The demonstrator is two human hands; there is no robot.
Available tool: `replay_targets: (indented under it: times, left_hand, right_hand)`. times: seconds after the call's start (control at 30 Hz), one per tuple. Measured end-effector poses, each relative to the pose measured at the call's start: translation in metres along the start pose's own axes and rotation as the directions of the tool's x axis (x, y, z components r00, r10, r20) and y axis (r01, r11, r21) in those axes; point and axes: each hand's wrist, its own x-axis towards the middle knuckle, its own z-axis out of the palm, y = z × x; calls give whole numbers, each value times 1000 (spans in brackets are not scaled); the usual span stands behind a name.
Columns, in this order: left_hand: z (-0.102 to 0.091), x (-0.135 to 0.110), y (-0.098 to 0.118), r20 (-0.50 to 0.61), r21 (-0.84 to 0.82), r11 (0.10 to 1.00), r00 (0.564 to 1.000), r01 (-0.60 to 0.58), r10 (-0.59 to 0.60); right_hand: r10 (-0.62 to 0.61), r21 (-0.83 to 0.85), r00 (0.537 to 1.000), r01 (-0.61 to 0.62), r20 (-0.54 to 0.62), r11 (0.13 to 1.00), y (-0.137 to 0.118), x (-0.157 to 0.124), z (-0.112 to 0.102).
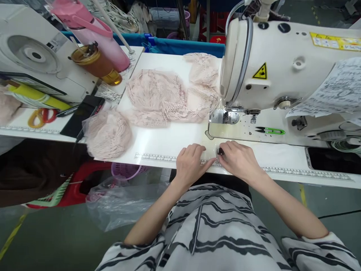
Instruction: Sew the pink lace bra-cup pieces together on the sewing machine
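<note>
My right hand (pixel 239 158) is closed at the table's front edge, its fingers pinching a small dark, shiny round piece (pixel 220 151), partly hidden by them; its exact kind is unclear. Just left of it, my left hand (pixel 191 162) rests on the white tabletop, fingers bent and thumb stretched out to the right hand's fingertips. Nothing shows between that thumb and forefinger. Beyond both hands stands the sewing machine (pixel 270 75), with its metal needle plate (pixel 224 116). Green-handled thread snips (pixel 270 130) lie on the machine bed. A printed ruler strip (pixel 158 157) runs beneath the hands.
Pale pink lace pieces (pixel 158 92) lie behind and left, with another lace bundle (pixel 107 133) at the table edge. A phone (pixel 332 160) is on the right. Further left are a pink bottle (pixel 98 41), an amber cup (pixel 97 64), scissors (pixel 42 117) and a second machine (pixel 34 52).
</note>
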Motion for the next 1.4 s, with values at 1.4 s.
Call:
replay_targets:
  times: [1.4]
  left_hand:
    - [11, 2, -9, -79, -87, 993, 994, -80, 73]
  right_hand:
    - [741, -81, 618, -779, -263, 622, 168, -177, -34]
